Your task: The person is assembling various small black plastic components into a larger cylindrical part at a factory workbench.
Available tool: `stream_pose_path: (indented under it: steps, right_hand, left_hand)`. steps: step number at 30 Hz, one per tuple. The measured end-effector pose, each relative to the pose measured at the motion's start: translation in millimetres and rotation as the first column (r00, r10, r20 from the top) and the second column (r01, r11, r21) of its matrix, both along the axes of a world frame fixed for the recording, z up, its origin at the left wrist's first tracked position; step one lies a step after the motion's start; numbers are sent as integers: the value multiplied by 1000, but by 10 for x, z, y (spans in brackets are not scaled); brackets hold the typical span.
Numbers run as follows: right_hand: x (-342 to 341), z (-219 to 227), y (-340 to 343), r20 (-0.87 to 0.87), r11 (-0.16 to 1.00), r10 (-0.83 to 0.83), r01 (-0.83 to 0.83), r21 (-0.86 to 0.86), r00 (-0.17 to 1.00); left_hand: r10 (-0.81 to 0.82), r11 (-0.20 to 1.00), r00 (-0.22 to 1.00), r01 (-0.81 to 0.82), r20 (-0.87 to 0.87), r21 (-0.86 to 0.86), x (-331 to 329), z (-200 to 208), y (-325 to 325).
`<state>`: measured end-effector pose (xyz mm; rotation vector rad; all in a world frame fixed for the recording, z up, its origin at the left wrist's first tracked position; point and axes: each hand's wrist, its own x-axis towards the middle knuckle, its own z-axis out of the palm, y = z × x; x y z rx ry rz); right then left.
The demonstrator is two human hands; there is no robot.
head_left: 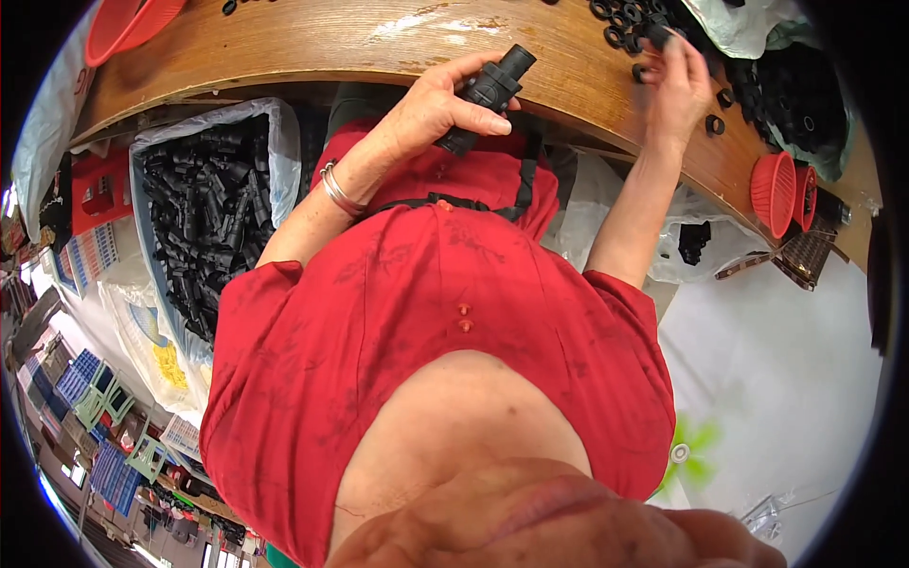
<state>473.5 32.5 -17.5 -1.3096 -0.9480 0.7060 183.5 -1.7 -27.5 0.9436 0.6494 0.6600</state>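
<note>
My left hand [440,102] grips a black plastic pipe fitting [490,88] by its ribbed middle, holding it tilted just over the near edge of the wooden table [331,38]. A silver bangle sits on that wrist. My right hand [678,87] reaches further out over the table. Its fingertips pinch a small black ring [663,35] at the edge of a heap of black rings [620,21]. A few loose rings [716,124] lie by that wrist.
A large open sack of black fittings [210,218] stands below the table on the left. There is a red basket [128,21] at the table's far left and small red baskets [782,192] at its right end. A bag of black parts [800,109] lies at the right.
</note>
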Motion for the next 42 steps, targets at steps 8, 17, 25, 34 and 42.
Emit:
stream_pose_path:
  steps: [8,17,25,34,42]
  right_hand:
    - [-854,210,-284,-376,756,518,-616,-219,769]
    - [-1014,276,-385,-181,801,510,-541,-255,841]
    - [-1035,236,-425,-138,790,590,-604,-106,796]
    - [-1090,356,-431,58,787,567,-520,-331,822]
    - [-1277,376,-405,43,801,550,-512,-309,834]
  left_hand:
    - [93,933,985,-35,-145,359,44,19,97]
    - [82,906,982,-2,-169,424,17,135,129]
    - [362,562,911,-46,-196,826,4,450,66]
    - [168,941,985,-175,47,291,45,135,16]
    - [216,954,976,-218,33,203,-148,-187,86]
